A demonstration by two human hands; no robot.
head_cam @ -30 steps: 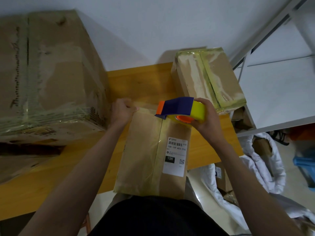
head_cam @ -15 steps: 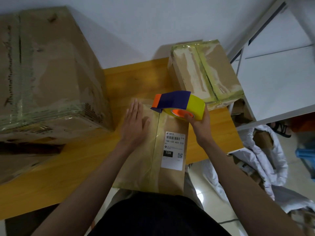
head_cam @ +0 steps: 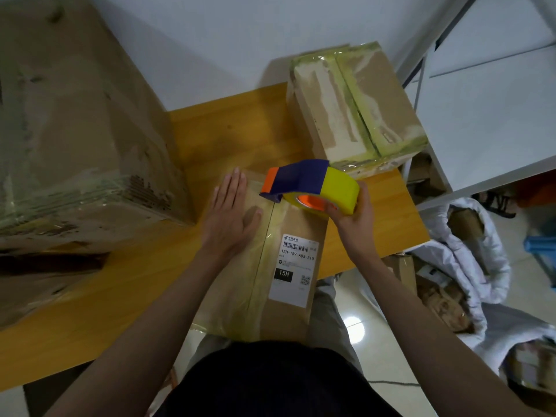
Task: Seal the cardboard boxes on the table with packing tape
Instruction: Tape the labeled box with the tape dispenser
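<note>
A long brown cardboard box [head_cam: 288, 314] with a white shipping label lies on the wooden table [head_cam: 126, 284] right in front of me, its near end hanging over the table edge. My left hand [head_cam: 230, 219] rests flat, fingers straight, on the box's far left top, beside the centre seam. My right hand [head_cam: 353, 216] grips a tape dispenser [head_cam: 313, 185], a yellow roll with an orange core and a blue and orange cutter, held at the far end of the seam. A strip of tape shines along the seam.
A very large taped box [head_cam: 75, 130] fills the table's left side. A smaller box with yellowish tape [head_cam: 355, 109] sits at the far right corner. White metal shelving [head_cam: 481, 100] stands to the right, with white sacks and parcels [head_cam: 469, 266] on the floor beneath.
My left hand left the box's far edge and now lies flat on the top. The dispenser has come slightly nearer along the seam, still in my right hand.
</note>
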